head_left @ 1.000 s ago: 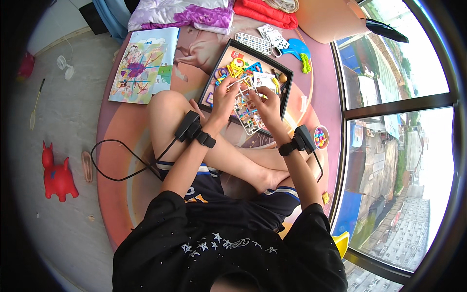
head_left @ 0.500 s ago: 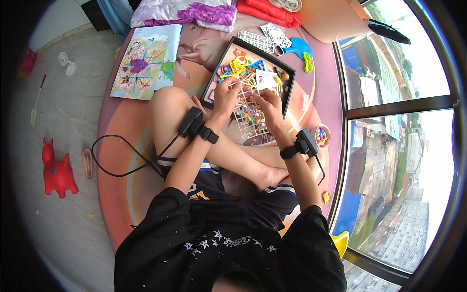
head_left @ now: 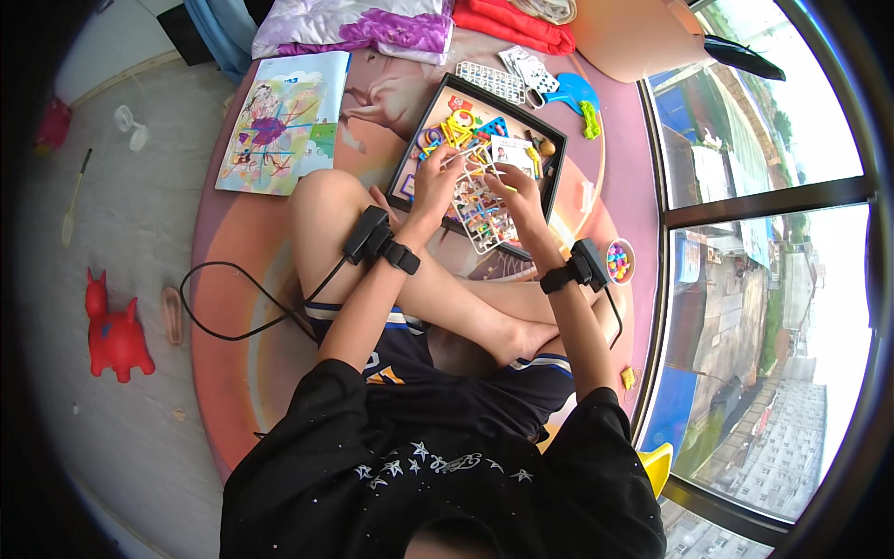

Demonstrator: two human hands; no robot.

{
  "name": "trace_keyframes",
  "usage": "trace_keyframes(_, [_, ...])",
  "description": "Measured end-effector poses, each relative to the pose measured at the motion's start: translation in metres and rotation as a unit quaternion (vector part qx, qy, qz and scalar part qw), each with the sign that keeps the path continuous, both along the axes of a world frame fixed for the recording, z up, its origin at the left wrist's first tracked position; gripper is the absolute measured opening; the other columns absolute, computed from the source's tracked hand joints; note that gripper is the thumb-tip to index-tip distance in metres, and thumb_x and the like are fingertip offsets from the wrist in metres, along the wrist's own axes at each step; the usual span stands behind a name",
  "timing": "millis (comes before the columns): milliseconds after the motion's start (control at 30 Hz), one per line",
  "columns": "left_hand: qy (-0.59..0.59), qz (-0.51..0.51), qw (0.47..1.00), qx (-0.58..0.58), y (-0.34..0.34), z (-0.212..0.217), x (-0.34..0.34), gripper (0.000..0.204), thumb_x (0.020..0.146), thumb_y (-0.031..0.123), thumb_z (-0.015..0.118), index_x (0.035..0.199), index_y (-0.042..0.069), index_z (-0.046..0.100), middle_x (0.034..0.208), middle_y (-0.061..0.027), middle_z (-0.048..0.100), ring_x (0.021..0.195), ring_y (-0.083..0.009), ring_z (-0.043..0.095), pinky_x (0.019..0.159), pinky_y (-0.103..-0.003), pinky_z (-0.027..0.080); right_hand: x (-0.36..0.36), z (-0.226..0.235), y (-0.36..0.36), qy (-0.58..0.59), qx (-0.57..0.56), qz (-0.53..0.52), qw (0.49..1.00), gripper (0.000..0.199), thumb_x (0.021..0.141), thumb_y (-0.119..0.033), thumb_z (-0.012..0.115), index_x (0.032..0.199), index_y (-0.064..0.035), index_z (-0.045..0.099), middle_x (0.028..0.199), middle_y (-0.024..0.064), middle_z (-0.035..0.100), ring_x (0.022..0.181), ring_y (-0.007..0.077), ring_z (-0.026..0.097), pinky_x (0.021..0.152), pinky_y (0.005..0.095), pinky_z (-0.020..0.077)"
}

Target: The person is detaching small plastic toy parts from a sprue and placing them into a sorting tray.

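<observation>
A white plastic sprue, a lattice with small coloured parts showing through or on it, is held over the near side of a black-rimmed tray. My left hand pinches its upper left edge. The fingers of my right hand are closed at its upper right side; the fingertips partly cover what they grip. Inside the tray lie yellow, blue and purple plastic pieces and a white printed card. The sprue hides part of the tray's contents.
Beyond the tray lie another white grid sheet, printed cards and a blue plastic piece. A cup of coloured beads stands by my right wrist. An open picture book is at far left, near my knee.
The sprue's lower end has lifted and swung slightly to the right. My right fingers have shifted a little along its edge; my left hand keeps its hold.
</observation>
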State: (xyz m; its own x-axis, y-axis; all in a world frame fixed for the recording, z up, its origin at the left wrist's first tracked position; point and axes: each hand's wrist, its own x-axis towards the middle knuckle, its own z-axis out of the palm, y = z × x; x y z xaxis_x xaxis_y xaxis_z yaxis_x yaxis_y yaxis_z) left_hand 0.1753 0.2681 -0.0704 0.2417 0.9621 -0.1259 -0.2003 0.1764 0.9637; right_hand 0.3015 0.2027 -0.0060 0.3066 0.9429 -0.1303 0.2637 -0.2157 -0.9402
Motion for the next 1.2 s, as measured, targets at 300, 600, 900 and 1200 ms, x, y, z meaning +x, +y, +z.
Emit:
trace_keyframes(300, [-0.056,0.056,0.997,0.001,0.002,0.004,0.002,0.018,0.087,0.017,0.053,0.099,0.003,0.055,0.082,-0.0069,0.063,0.067,-0.0093,0.057,0.057,-0.024,0.044,0.030,-0.011,-0.017,-0.154,0.066,0.074,0.983,0.046,0.072,-0.016,0.068,0.112,0.0006,0.054,0.102,0.0155,0.062,0.083,0.0223,0.063,0.071,0.0317,0.0503])
trace_keyframes(600, [-0.165,-0.008,0.981,-0.104,-0.014,0.042,0.003,0.028,0.082,0.012,0.059,0.105,-0.001,0.050,0.091,-0.0112,0.062,0.073,-0.0104,0.059,0.063,-0.025,0.048,0.038,-0.005,-0.012,-0.004,0.022,-0.002,1.000,0.028,0.074,-0.022,0.070,0.085,0.0033,0.064,0.069,0.0069,0.064,0.065,0.0092,0.059,0.060,0.0245,0.0454])
trace_keyframes(900, [-0.082,-0.064,0.992,0.069,-0.020,0.033,-0.004,0.026,0.079,-0.003,0.057,0.102,0.001,0.046,0.088,-0.0109,0.066,0.080,-0.0124,0.064,0.066,-0.023,0.050,0.033,0.007,-0.010,0.017,-0.061,-0.039,0.997,0.021,0.073,-0.018,0.071,0.085,0.0000,0.066,0.068,0.0020,0.061,0.058,0.0050,0.051,0.050,0.0194,0.0357])
trace_keyframes(1200, [-0.110,-0.072,0.990,0.052,-0.019,0.030,-0.007,0.023,0.078,-0.004,0.056,0.098,0.000,0.046,0.085,-0.0116,0.065,0.076,-0.0135,0.065,0.061,-0.024,0.052,0.044,-0.007,-0.004,0.215,-0.153,0.013,0.965,0.017,0.080,-0.011,0.063,0.089,0.0033,0.062,0.080,0.0028,0.059,0.069,0.0088,0.053,0.060,0.0226,0.0407])
